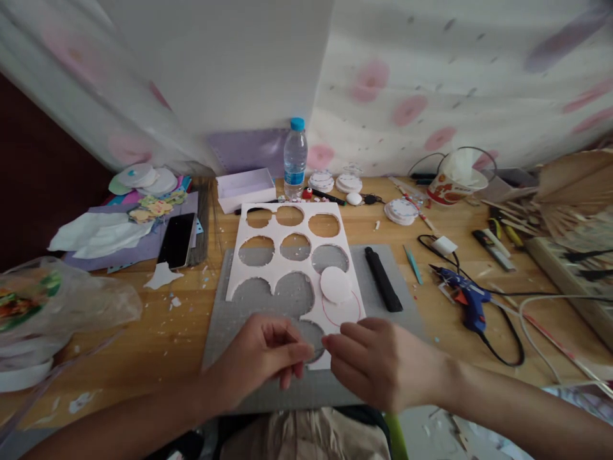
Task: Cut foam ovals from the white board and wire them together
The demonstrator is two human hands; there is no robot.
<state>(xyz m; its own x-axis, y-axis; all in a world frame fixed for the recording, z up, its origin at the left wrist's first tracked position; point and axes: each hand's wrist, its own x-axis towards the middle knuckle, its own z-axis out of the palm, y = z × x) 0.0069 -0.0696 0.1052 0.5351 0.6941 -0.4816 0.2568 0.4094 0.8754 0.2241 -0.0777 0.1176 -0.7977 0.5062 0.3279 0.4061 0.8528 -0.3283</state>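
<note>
My left hand [271, 351] has its thumb and fingertips pinched together above the front edge of a white foam sheet [276, 263] cut with several round holes. Facing it, my right hand [378, 361] is closed, fingertips close to those of the left. Whatever lies between the fingers is too small or hidden to name. A loose white disc [336, 285] rests on the sheet, partly over a circle drawn in red. Under the sheet lies a grey cutting mat [220, 338]. A black pen-shaped tool [383, 279] is on the mat, right of the sheet.
A water bottle [295, 160] and an open white box [246, 190] stand at the back. Stacked white discs [401, 211] sit behind the mat. To the right are a blue glue gun [467, 297] with its cord and tweezers [412, 264]; a phone [177, 239] lies left.
</note>
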